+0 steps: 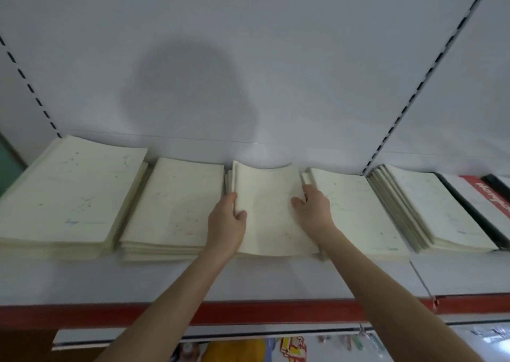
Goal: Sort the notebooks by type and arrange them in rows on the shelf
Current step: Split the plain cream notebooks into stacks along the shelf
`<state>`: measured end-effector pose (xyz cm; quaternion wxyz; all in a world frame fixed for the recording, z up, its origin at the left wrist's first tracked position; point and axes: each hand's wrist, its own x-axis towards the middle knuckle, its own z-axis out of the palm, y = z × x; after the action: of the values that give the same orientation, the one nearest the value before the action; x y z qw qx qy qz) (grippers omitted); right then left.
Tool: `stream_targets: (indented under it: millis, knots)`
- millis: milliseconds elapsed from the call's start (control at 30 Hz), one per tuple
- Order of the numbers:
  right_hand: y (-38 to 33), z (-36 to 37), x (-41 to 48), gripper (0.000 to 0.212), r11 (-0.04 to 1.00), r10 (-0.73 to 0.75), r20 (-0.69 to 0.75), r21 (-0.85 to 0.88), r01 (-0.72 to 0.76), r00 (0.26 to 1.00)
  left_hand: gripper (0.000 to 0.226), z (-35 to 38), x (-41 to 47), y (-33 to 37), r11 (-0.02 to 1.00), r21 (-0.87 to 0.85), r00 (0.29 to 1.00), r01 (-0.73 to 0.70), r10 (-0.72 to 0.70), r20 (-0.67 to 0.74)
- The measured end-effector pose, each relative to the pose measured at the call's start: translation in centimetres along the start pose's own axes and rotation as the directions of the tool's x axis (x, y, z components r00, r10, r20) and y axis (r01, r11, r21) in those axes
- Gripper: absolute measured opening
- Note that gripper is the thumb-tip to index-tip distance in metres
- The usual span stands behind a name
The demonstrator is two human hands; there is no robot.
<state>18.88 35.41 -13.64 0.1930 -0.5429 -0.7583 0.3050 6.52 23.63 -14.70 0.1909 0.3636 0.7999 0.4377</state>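
Left hand (229,219) and right hand (314,209) clasp the stack (271,223) between them, seating it; next, likely squaring its edges.

Both bare arms stretch forward, converging slightly. The left hand (227,218) grips the left edge of a cream notebook (271,223), thumb on top. The right hand (314,209) grips its right edge likewise.

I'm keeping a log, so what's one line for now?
left hand: holds left edge of middle cream paper notebook | right hand: holds its right edge | white metal shelf: cream notebook stacks in a row
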Motion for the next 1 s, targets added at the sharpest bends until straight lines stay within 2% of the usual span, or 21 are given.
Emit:
stream_targets:
  millis: [67,100,167,267,367,500,633,800,900,1000]
  knots:
    - [-0.1,0.1,0.1,0.026,1.000,-0.004,-0.011,-0.021,0.004,1.000,0.047,0.2,0.2,-0.1,1.000,0.005,1.000,0.010,-0.010,-0.006]
    - [-0.2,0.2,0.0,0.024,0.999,-0.017,-0.013,-0.027,0.017,1.000,0.046,0.3,0.2,0.0,1.000,0.014,1.000,0.012,-0.012,-0.013]
    - [-0.3,0.3,0.1,0.005,0.999,-0.028,0.023,-0.032,0.029,0.999,0.042,0.6,0.1,0.2,0.998,0.061,1.000,-0.001,0.003,-0.026]
    - [-0.2,0.4,-0.3,0.039,0.995,-0.059,0.054,-0.074,0.063,0.997,0.030,1.0,-0.1,0.4,0.986,0.167,1.000,-0.026,0.026,0.001]
    - [-0.3,0.2,-0.4,0.038,0.980,-0.122,0.092,-0.149,0.134,0.988,0.015,0.8,-0.2,0.7,0.965,0.252,0.997,-0.068,0.059,0.043]
    - [-1.1,-0.4,0.6,0.037,0.938,-0.262,0.100,-0.206,0.278,0.960,0.042,-0.7,-2.2,0.8,0.890,0.365,0.962,-0.272,0.261,0.081]
    - [-3.9,-0.7,1.3,0.044,0.848,-0.426,0.160,-0.274,0.454,0.891,0.048,-4.1,-5.6,0.1,0.808,0.476,0.934,-0.346,0.345,0.093]
    - [-10.6,2.1,-0.2,0.048,0.782,-0.544,0.234,-0.208,0.588,0.806,0.059,-10.2,-9.2,-2.0,0.732,0.625,0.951,-0.272,0.302,0.060]
    - [-14.9,4.8,-2.7,0.049,0.707,-0.629,0.276,-0.185,0.682,0.727,0.068,-14.6,-12.0,-3.6,0.725,0.653,0.959,-0.218,0.284,0.004]
    - [-18.9,7.6,-6.1,0.051,0.626,-0.707,0.311,-0.142,0.767,0.635,0.065,-18.8,-14.5,-5.5,0.700,0.696,0.957,-0.160,0.282,-0.064]
